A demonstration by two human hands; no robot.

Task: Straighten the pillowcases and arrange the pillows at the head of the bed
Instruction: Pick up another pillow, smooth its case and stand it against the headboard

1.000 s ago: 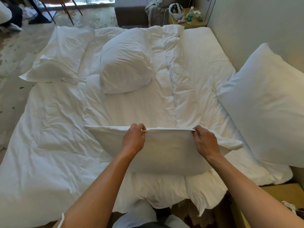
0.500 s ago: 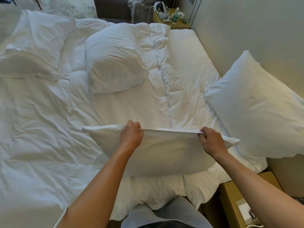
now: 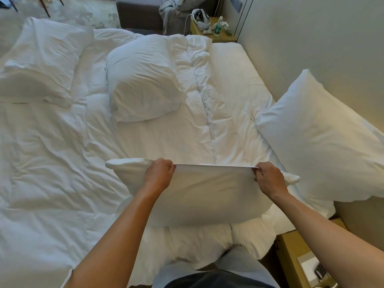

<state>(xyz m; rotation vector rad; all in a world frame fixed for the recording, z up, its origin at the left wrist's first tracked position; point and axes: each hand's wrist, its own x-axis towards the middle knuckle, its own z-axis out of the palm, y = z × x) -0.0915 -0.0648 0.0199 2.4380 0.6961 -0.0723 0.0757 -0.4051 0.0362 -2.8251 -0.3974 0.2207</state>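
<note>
A white pillow [image 3: 203, 196] stands on its long edge on the bed in front of me. My left hand [image 3: 159, 175] grips its top edge left of centre. My right hand [image 3: 269, 180] pinches the same edge near the right corner, and the case fabric is stretched taut between them. A second white pillow [image 3: 320, 138] leans against the wall at the right. A third, rumpled pillow [image 3: 143, 80] lies in the middle of the bed. Another pillow [image 3: 41, 59] lies at the far left edge.
The wrinkled white duvet [image 3: 52, 163] covers the bed. A bedside table [image 3: 299, 252] stands at the lower right, close to my right arm. A far table [image 3: 214, 32] holds a headset and a bottle. A dark sofa with clothes stands beyond the bed.
Both hands keep their hold on the pillow's top edge. My right hand has slid outward along it toward the right corner, pulling the edge tighter. The view shifted a little.
</note>
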